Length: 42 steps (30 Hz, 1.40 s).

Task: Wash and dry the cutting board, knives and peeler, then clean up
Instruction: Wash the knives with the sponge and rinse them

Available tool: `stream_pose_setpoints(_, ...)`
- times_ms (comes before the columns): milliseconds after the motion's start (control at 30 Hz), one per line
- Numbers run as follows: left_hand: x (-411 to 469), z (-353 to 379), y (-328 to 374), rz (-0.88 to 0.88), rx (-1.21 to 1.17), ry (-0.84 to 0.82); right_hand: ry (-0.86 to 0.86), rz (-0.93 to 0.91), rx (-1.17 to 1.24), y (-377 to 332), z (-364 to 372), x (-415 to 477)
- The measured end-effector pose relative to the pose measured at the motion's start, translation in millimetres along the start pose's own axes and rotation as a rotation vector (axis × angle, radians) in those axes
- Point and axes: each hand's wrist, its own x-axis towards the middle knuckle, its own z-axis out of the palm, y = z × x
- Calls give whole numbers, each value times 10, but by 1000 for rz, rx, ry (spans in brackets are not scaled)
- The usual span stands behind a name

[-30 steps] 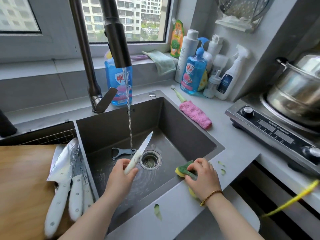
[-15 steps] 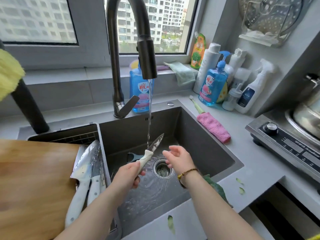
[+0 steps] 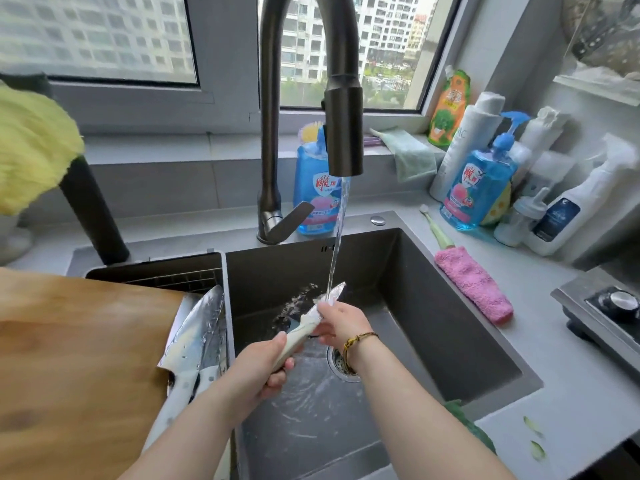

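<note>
My left hand (image 3: 259,367) grips the white handle of a small knife (image 3: 331,295), whose blade points up and right under the running water from the tap (image 3: 343,129). The fingers of my right hand (image 3: 341,323) pinch the blade near its base. Both hands are over the dark sink (image 3: 433,306). The wooden cutting board (image 3: 76,358) lies at the left, with two larger white-handled knives (image 3: 194,344) lying wet at its right edge. The peeler is hidden behind my hands. A green sponge (image 3: 464,420) peeks out on the sink's front edge under my right forearm.
A pink cloth brush (image 3: 474,284) lies right of the sink, with soap bottles (image 3: 481,188) and sprays behind it. A stove (image 3: 609,313) stands at far right. Green peel scraps (image 3: 535,438) sit on the front counter. A yellow duster (image 3: 31,147) hangs at the left.
My right hand left the sponge on the sink's front edge, came to the knife and now pinches its blade under the stream. The view shifted left.
</note>
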Motion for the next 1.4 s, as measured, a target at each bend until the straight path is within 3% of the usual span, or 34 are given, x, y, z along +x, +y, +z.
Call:
stream_pose_setpoints(467,-39,-36,-58,85,63,21,3,79,152,43,0,21)
stream_pose_setpoints(600,9,-63,-77,230,332,165,80,82,173,69,-52,21)
stream_pose_setpoints(767,53,-91,-76,381,716,394,338,-231,-38,67,-188,45)
stream_pose_setpoints(867,44,-30,-74,455,784,467,321,-179,4,79,-179,90)
stream_pose_setpoints(967,48,30,-75,493,759,426,137,28,97,146,-73,118)
stream_pose_setpoints(1067,46,30,-81,485,703,371,15,66,170,199,-45,128)
stream_pose_setpoints(1267,21,13,-102,472,711,320,195,46,131,109,-85,98)
stream_pose_setpoints(1400,24,-14,-108,452,715,299,126,-11,50,131,-87,73)
